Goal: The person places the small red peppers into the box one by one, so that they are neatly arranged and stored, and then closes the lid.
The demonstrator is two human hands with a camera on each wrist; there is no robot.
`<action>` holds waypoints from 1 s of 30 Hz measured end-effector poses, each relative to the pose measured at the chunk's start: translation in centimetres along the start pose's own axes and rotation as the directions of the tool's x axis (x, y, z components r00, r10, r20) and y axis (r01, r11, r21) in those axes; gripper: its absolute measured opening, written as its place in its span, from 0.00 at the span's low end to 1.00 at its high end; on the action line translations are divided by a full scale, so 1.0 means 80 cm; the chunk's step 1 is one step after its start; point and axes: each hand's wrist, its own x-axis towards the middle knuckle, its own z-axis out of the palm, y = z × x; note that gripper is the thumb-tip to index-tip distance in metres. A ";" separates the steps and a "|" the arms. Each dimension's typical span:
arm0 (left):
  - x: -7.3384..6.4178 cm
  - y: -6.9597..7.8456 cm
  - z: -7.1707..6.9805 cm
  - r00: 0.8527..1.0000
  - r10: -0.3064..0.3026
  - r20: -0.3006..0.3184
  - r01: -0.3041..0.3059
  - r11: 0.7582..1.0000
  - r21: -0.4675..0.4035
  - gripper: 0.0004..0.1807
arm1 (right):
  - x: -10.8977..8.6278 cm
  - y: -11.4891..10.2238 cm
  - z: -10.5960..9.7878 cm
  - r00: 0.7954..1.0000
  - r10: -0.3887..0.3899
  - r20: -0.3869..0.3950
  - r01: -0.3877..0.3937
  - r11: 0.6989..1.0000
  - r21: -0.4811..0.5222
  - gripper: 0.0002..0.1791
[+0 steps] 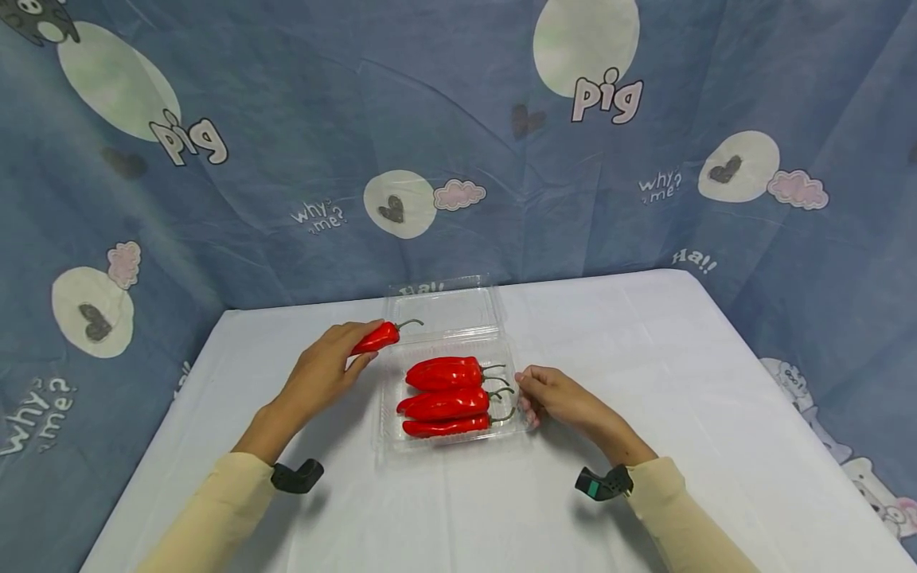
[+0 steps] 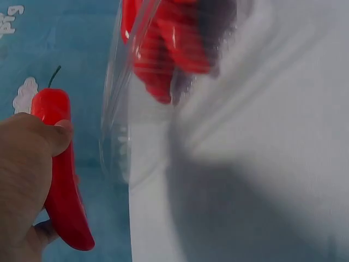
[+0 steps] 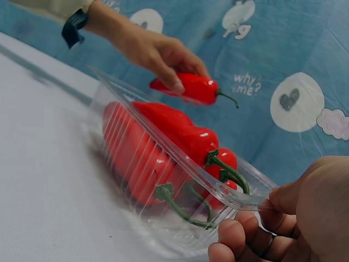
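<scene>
My left hand [image 1: 325,370] grips a red chili pepper [image 1: 377,338] with a thin green stem, held up beside the left edge of a clear plastic box [image 1: 390,414]. In the left wrist view the thumb and fingers wrap round that red chili pepper [image 2: 65,185]. Several more red peppers [image 1: 447,403] lie side by side inside the box, their stems to the right. At the box's right side, my right hand [image 1: 555,398] pinches the rim between thumb and fingers, as the right wrist view shows near the clear rim [image 3: 240,202].
The box's hinged clear lid [image 1: 444,312] is folded back toward the rear of the table. A white cloth [image 1: 458,509] covers the tabletop. Behind it hangs a blue printed curtain [image 1: 458,119], which also runs along both sides.
</scene>
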 end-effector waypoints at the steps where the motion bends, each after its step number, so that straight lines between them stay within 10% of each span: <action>1: 0.001 0.003 0.001 1.000 -0.004 0.008 0.004 1.000 -0.005 0.35 | 0.000 0.000 0.000 1.000 -0.002 0.001 0.002 1.000 -0.002 0.17; 30: 0.039 0.078 0.041 0.980 0.172 0.100 -0.176 0.984 0.032 0.38 | -0.001 0.002 -0.002 1.000 0.006 0.014 -0.007 0.999 0.035 0.17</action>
